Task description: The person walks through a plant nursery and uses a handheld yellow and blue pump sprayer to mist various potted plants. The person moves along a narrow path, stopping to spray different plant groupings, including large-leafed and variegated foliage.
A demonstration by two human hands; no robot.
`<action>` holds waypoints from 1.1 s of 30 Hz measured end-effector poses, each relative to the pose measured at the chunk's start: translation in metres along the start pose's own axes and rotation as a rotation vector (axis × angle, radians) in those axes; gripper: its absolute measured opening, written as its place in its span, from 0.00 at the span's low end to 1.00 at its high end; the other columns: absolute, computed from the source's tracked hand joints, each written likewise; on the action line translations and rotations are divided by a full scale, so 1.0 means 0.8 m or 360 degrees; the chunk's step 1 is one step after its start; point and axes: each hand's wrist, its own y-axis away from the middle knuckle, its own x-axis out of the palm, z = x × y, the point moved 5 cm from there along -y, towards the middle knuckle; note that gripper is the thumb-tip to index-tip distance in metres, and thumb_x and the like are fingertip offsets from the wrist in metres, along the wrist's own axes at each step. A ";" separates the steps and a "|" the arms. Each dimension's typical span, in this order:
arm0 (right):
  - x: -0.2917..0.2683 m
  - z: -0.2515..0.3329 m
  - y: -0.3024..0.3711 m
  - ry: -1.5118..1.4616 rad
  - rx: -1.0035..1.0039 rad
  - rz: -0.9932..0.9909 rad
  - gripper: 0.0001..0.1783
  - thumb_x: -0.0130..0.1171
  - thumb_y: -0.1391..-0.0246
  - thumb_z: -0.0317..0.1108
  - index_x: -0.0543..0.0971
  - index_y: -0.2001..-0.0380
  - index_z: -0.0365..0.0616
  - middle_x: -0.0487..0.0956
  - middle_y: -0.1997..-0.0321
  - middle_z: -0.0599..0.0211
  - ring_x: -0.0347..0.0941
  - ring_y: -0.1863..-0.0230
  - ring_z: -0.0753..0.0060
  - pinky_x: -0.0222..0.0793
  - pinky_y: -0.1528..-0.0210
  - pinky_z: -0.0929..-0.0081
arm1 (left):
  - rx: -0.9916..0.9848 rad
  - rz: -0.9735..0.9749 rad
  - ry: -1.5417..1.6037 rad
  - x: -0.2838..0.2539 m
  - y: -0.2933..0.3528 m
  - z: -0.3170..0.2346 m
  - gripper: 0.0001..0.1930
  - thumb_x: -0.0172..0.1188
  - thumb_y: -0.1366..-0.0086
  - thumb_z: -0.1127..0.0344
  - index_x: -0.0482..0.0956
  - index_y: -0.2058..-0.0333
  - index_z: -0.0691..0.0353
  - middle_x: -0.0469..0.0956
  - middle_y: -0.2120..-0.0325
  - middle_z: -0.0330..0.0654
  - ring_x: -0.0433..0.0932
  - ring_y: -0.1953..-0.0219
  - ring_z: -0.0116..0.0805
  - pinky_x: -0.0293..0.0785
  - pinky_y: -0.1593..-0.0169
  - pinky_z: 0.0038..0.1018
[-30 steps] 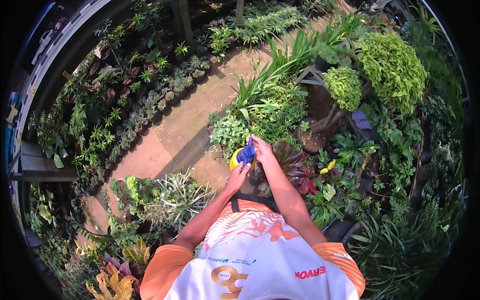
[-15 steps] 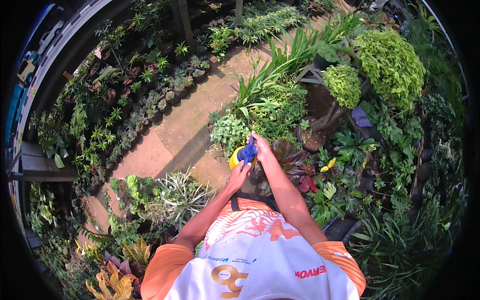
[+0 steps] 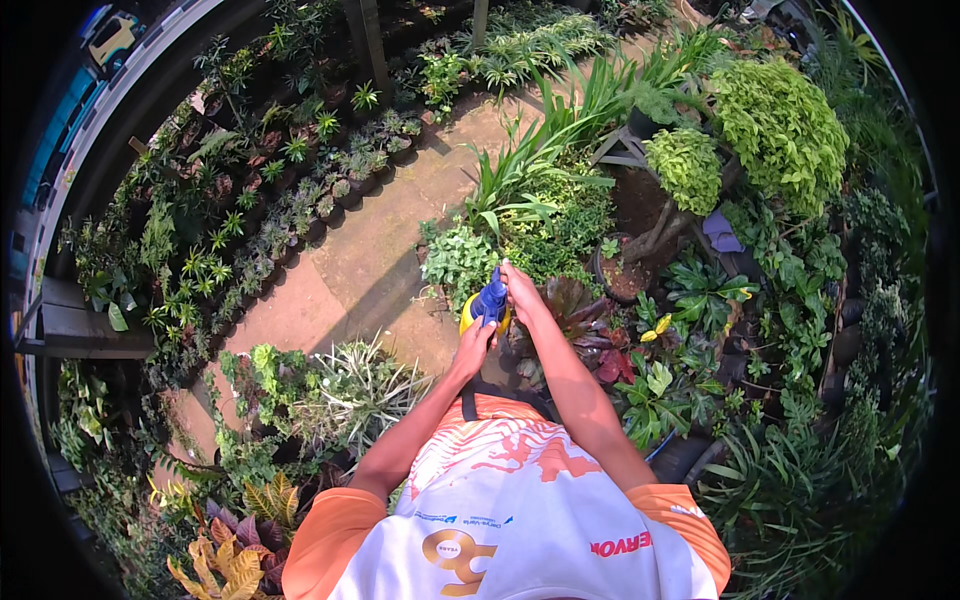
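Note:
A spray bottle with a blue top [image 3: 488, 299] and a yellow body is held in front of my waist. My left hand [image 3: 473, 347] is wrapped around the blue part, its thumb lying along it. At the bottle's far tip, the fingers of my right hand [image 3: 520, 289] are closed on the nozzle end. Just beyond the bottle grows a pale green leafy plant [image 3: 458, 257]. My hands and wrists partly cover the yellow body.
A paved path [image 3: 370, 240] runs from the near left to the far right. Rows of small potted plants [image 3: 300, 222] line its left side. A white-striped spiky plant [image 3: 365, 390] stands close on my left, dark red leaves [image 3: 575, 315] on my right. Further right is a shaped tree [image 3: 690, 170].
The blue top has turned a little and stands more upright in my hands. My right fingers have shifted slightly at the tip. Beyond the fence, vehicles have moved.

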 end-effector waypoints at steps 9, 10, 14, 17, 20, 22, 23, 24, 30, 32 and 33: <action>0.028 0.039 0.060 0.1013 -0.0799 -0.0014 0.23 0.63 0.50 0.52 0.79 0.72 0.39 0.78 0.68 0.49 0.75 0.65 0.48 0.69 0.59 0.59 | -0.0003 0.0008 -0.0316 -0.004 -0.004 0.018 0.15 0.44 0.31 0.57 0.70 0.62 0.65 0.72 0.78 0.37 0.70 0.75 0.28 0.67 0.68 0.26; 0.030 0.037 0.065 0.1117 -0.0742 -0.0065 0.23 0.63 0.50 0.52 0.80 0.74 0.39 0.77 0.69 0.50 0.75 0.65 0.49 0.69 0.60 0.58 | -0.0004 -0.0006 -0.0350 -0.004 -0.001 0.019 0.15 0.44 0.31 0.57 0.69 0.62 0.65 0.72 0.77 0.37 0.70 0.75 0.28 0.67 0.68 0.27; 0.030 0.027 0.051 0.1283 -0.0881 -0.0135 0.21 0.65 0.53 0.49 0.80 0.79 0.39 0.77 0.70 0.50 0.75 0.65 0.48 0.69 0.60 0.58 | -0.0034 -0.0014 -0.0369 -0.008 -0.010 0.037 0.15 0.44 0.31 0.57 0.69 0.62 0.65 0.73 0.77 0.38 0.71 0.74 0.29 0.68 0.68 0.28; 0.029 0.036 0.048 0.1312 -0.0872 -0.0141 0.20 0.66 0.55 0.48 0.79 0.81 0.38 0.78 0.71 0.49 0.76 0.67 0.48 0.70 0.62 0.58 | -0.0016 -0.0011 -0.0249 -0.006 -0.014 0.048 0.14 0.44 0.31 0.59 0.68 0.61 0.65 0.73 0.77 0.38 0.71 0.74 0.29 0.69 0.68 0.27; 0.024 0.055 0.046 0.1300 -0.0964 -0.0180 0.20 0.67 0.57 0.46 0.79 0.82 0.37 0.78 0.77 0.50 0.76 0.73 0.48 0.70 0.66 0.59 | 0.0014 -0.0012 -0.0195 -0.007 -0.024 0.061 0.13 0.44 0.31 0.59 0.69 0.61 0.65 0.73 0.77 0.37 0.71 0.75 0.28 0.69 0.69 0.26; 0.020 0.069 0.048 0.1154 -0.1035 -0.0146 0.23 0.65 0.53 0.46 0.75 0.85 0.36 0.73 0.85 0.57 0.71 0.82 0.59 0.65 0.74 0.62 | -0.0026 -0.0020 -0.0184 -0.010 -0.029 0.067 0.13 0.44 0.31 0.60 0.69 0.61 0.64 0.73 0.77 0.37 0.71 0.75 0.27 0.69 0.70 0.26; 0.019 0.086 0.050 0.1030 -0.0941 -0.0131 0.24 0.63 0.50 0.46 0.72 0.87 0.36 0.69 0.88 0.61 0.65 0.84 0.66 0.60 0.77 0.64 | -0.0064 -0.0036 -0.0174 -0.013 -0.031 0.071 0.12 0.44 0.31 0.60 0.69 0.62 0.64 0.73 0.77 0.36 0.71 0.75 0.27 0.69 0.70 0.26; 0.016 0.103 0.053 0.0902 -0.0843 -0.0124 0.27 0.61 0.47 0.46 0.69 0.89 0.36 0.65 0.90 0.65 0.58 0.86 0.73 0.55 0.80 0.65 | -0.0105 -0.0045 -0.0169 -0.014 -0.030 0.067 0.12 0.45 0.31 0.60 0.69 0.62 0.64 0.73 0.77 0.36 0.71 0.75 0.26 0.69 0.70 0.26; 0.013 0.122 0.067 0.1011 -0.0879 -0.0271 0.31 0.50 0.40 0.49 0.67 0.89 0.35 0.63 0.90 0.58 0.59 0.86 0.69 0.54 0.79 0.61 | -0.0007 -0.0112 -0.0427 -0.022 -0.028 0.066 0.13 0.46 0.33 0.59 0.70 0.61 0.65 0.74 0.77 0.38 0.72 0.75 0.30 0.69 0.68 0.28; 0.017 0.103 0.064 0.1107 -0.0856 -0.0351 0.31 0.49 0.39 0.49 0.70 0.87 0.34 0.67 0.89 0.52 0.64 0.86 0.58 0.58 0.77 0.57 | -0.0003 -0.0081 -0.0426 -0.016 -0.027 0.061 0.13 0.46 0.33 0.61 0.71 0.60 0.66 0.73 0.77 0.38 0.72 0.73 0.29 0.69 0.66 0.27; 0.016 0.078 0.053 0.1186 -0.0859 -0.0337 0.29 0.47 0.39 0.48 0.73 0.85 0.34 0.71 0.85 0.46 0.70 0.81 0.43 0.63 0.72 0.52 | -0.0018 -0.0041 -0.0435 -0.007 -0.019 0.042 0.13 0.45 0.33 0.62 0.71 0.60 0.66 0.73 0.77 0.38 0.72 0.72 0.28 0.69 0.65 0.26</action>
